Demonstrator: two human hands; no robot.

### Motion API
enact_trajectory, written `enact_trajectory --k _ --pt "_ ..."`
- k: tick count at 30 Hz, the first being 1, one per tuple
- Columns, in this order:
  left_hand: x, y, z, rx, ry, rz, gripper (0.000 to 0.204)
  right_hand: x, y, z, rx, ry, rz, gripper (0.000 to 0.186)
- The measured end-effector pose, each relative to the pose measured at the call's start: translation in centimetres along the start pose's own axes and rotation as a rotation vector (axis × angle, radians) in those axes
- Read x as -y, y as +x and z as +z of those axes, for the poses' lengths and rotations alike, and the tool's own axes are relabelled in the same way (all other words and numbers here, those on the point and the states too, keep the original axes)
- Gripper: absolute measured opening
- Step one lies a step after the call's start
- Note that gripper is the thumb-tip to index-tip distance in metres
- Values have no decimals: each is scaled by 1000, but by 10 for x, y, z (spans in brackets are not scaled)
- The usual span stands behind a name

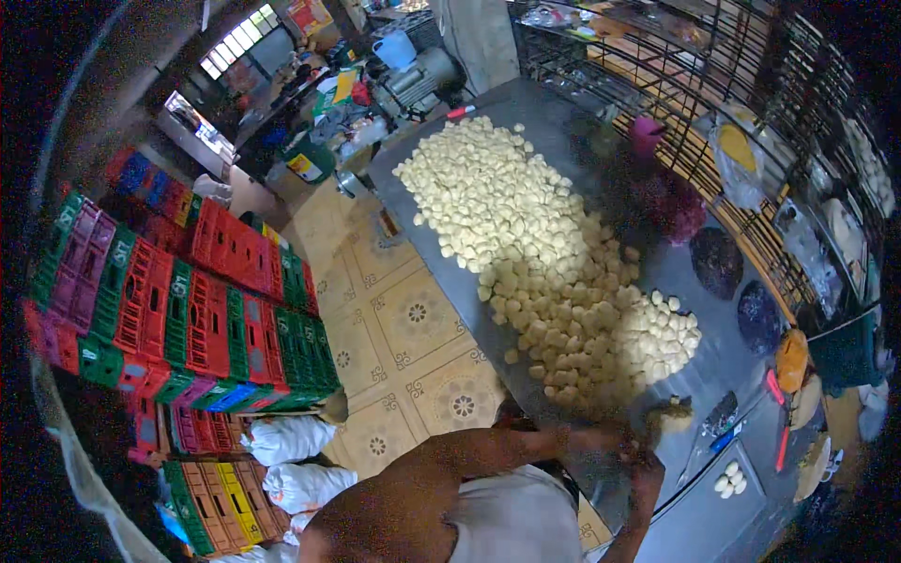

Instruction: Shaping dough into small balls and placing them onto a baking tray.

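Observation:
My left hand [610,439] and my right hand [644,462] meet over the near part of a dark metal table [432,239]. Shadow and overlap blur their fingers, so I cannot tell their grip or what is between them. Just beside them sits a pale, irregular lump [674,420]. A big heap of small cream dough-like pieces [488,188] spreads along the tabletop. Right of my hands are several white rounded pieces [730,480], a blue-handled tool [723,439], red-handled tools [781,441] and an orange object [790,361].
Stacked plastic crates [225,310] and white sacks [291,436] line the left, beside the tiled floor [375,310]. Wire racks [694,84] with bags border the table's right. A motor [422,80] and buckets [310,159] stand at the far end. Dark round objects [715,263] rest along the right edge.

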State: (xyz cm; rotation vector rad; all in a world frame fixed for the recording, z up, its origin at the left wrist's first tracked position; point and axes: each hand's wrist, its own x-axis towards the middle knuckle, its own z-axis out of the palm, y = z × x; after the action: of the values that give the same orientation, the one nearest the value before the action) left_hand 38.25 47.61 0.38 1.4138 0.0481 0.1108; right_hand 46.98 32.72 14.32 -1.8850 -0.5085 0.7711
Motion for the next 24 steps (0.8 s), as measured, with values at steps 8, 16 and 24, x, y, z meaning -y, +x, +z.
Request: enact_trajectory --k 8,16,24 --pt "-31 -24 3 -32 160 38 23 -28 -1 19 26 71 -128 21" --pt "-34 -28 23 -200 486 40 23 -76 17 24 49 -525 -280 26" --pt "-42 -48 36 -263 723 32 31 -174 15 1 214 -1242 -602 29"
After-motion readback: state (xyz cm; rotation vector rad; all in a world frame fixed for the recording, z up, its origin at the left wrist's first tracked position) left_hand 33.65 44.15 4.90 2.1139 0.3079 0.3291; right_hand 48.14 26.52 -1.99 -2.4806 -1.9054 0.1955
